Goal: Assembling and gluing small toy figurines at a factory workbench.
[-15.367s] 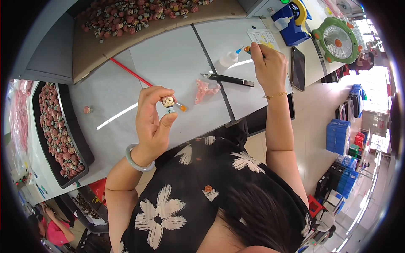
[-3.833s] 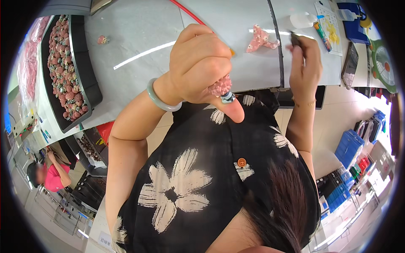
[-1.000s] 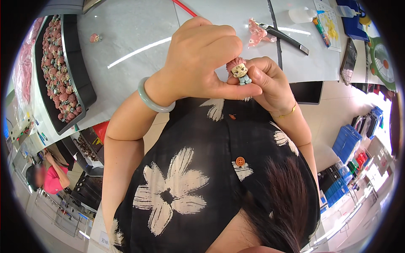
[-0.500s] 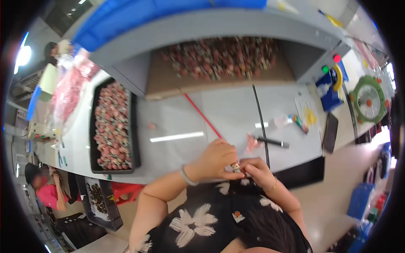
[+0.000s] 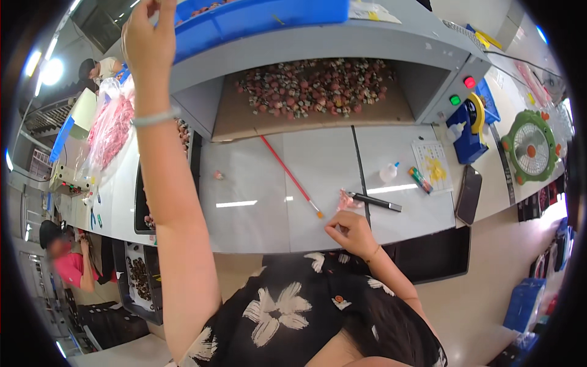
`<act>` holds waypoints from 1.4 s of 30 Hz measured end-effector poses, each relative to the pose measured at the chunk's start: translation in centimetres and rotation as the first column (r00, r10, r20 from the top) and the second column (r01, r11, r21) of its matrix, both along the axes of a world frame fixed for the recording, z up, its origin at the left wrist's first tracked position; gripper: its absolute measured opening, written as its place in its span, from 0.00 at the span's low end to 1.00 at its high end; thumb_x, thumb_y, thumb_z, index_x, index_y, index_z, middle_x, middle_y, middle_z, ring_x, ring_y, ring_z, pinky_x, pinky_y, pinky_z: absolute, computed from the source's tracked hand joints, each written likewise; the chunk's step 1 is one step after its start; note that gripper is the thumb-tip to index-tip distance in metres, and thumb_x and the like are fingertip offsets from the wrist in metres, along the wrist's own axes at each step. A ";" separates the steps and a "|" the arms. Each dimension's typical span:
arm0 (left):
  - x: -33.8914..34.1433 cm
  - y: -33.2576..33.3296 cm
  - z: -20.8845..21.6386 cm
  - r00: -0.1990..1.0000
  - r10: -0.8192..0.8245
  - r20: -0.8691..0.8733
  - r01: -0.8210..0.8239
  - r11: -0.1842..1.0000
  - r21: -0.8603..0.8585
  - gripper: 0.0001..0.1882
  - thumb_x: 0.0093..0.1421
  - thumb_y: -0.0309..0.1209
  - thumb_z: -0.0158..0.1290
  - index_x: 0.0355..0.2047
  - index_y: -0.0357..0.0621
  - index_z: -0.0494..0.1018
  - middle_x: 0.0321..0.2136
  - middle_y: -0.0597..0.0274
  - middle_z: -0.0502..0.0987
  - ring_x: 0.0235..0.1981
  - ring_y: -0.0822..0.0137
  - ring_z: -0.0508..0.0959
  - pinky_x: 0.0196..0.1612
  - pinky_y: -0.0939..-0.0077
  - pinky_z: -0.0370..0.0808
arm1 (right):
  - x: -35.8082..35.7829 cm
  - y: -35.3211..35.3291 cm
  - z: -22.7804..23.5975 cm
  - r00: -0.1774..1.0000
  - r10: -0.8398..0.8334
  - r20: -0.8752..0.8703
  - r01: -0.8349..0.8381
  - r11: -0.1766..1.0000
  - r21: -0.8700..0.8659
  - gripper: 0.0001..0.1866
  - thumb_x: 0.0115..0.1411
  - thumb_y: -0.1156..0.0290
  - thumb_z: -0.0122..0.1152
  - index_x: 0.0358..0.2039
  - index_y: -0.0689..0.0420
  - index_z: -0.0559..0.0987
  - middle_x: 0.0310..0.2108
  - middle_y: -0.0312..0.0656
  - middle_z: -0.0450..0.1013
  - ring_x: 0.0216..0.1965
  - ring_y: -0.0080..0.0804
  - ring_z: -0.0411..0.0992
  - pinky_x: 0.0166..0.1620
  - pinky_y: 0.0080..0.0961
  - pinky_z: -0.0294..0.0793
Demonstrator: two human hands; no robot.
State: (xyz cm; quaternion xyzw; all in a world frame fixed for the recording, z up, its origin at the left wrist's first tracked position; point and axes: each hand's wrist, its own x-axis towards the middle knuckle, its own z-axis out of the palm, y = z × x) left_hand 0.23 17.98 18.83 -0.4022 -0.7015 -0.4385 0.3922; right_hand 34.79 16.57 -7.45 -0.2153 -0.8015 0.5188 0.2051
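My left hand (image 5: 148, 40) is raised at the top left, beside the left end of a long blue bin (image 5: 263, 24) with small pink pieces in it. Its fingertips run out at the picture's top edge, so their grip is hidden. Over the table's near edge, my right hand (image 5: 354, 233) is closed, fingers curled in and thumb against them; anything inside cannot be made out. Just beyond it lie a pink scrap (image 5: 347, 200) and a black pen (image 5: 378, 202). A red-handled paintbrush (image 5: 287, 170) lies left of them, and one small pink figurine (image 5: 218, 175) farther left.
A grey open-fronted cabinet (image 5: 422, 58) holds a heap of small pink figurines (image 5: 312, 88). My left arm partly covers a black tray (image 5: 194, 183). Rightward are a small bottle (image 5: 388, 172), a phone (image 5: 469, 194), a tape dispenser (image 5: 468, 131) and a green fan (image 5: 531, 147).
My left hand has swung from the near table edge up to the blue bin. My hands have parted, and the small figurine between them is out of sight. The right hand has shifted slightly up.
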 end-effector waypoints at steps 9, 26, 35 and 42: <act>12.8 3.9 -13.9 0.711 -0.637 -0.297 0.328 0.675 -0.661 0.06 0.44 0.28 0.50 0.25 0.47 0.72 0.21 0.62 0.69 0.26 0.62 0.71 0.29 0.64 0.68 | 2.6 2.5 -0.3 1.000 0.014 -0.006 -0.014 0.996 -0.087 0.05 0.47 0.71 0.60 0.22 0.59 0.76 0.20 0.37 0.71 0.17 0.25 0.63 0.23 0.20 0.64; 0.4 27.5 -30.9 0.948 -0.110 0.299 0.302 0.607 -0.735 0.12 0.54 0.32 0.50 0.37 0.38 0.73 0.35 0.51 0.74 0.32 0.58 0.76 0.35 0.66 0.72 | 2.2 5.0 -1.1 0.997 0.017 -0.071 -0.021 0.998 -0.054 0.04 0.45 0.74 0.60 0.20 0.60 0.75 0.20 0.38 0.70 0.20 0.30 0.67 0.23 0.22 0.65; 10.4 8.0 -22.9 0.067 -0.455 0.888 0.925 0.363 0.116 0.13 0.57 0.20 0.43 0.44 0.35 0.67 0.37 0.62 0.71 0.35 0.72 0.74 0.38 0.80 0.70 | 0.9 3.6 -3.6 0.999 0.023 -0.026 -0.024 1.000 -0.019 0.06 0.47 0.71 0.60 0.20 0.59 0.75 0.20 0.39 0.71 0.18 0.29 0.68 0.24 0.21 0.67; 14.7 -6.3 -27.2 -0.233 -0.419 0.878 0.919 0.200 0.339 0.14 0.54 0.17 0.46 0.42 0.35 0.69 0.40 0.61 0.70 0.36 0.74 0.71 0.42 0.80 0.70 | -0.6 0.0 -6.0 0.966 -0.172 -0.192 0.106 0.944 -0.314 0.11 0.49 0.79 0.59 0.31 0.63 0.67 0.27 0.39 0.68 0.26 0.21 0.68 0.29 0.16 0.68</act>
